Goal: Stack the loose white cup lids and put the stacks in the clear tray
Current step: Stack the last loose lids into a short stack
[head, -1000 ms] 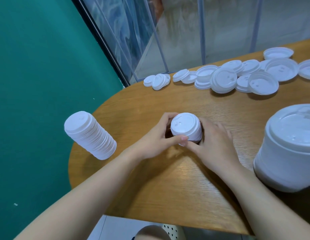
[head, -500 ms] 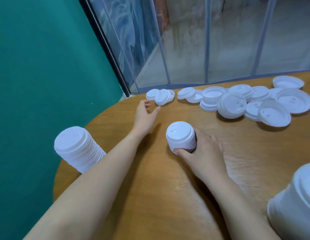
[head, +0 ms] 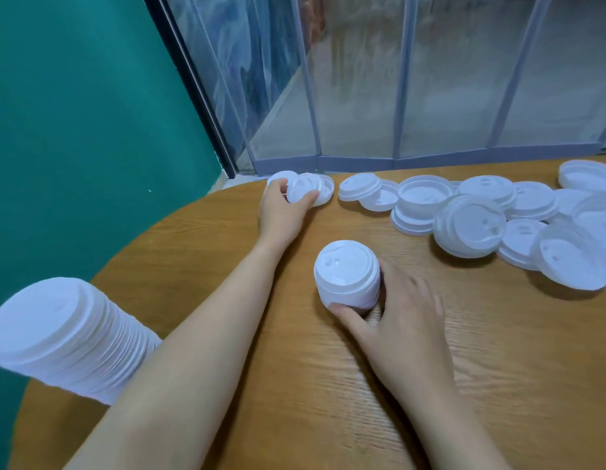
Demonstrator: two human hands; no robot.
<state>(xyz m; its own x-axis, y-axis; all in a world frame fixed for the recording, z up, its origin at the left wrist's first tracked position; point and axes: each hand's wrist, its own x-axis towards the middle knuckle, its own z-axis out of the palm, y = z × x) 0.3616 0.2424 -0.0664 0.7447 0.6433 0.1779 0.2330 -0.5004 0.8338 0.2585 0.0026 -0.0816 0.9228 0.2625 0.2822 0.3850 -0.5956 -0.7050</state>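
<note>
A smooth round lid [head: 303,191] is pinched by the left hand [head: 281,212]; the short ribbed stack [head: 347,274] is clasped by the right hand [head: 400,320] on a grained wooden table [head: 328,401].

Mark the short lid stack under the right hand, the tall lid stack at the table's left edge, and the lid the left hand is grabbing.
short lid stack [head: 346,266], head view, top lid's face
tall lid stack [head: 44,329], head view, top lid's face
grabbed lid [head: 301,189], head view, its upper face
</note>
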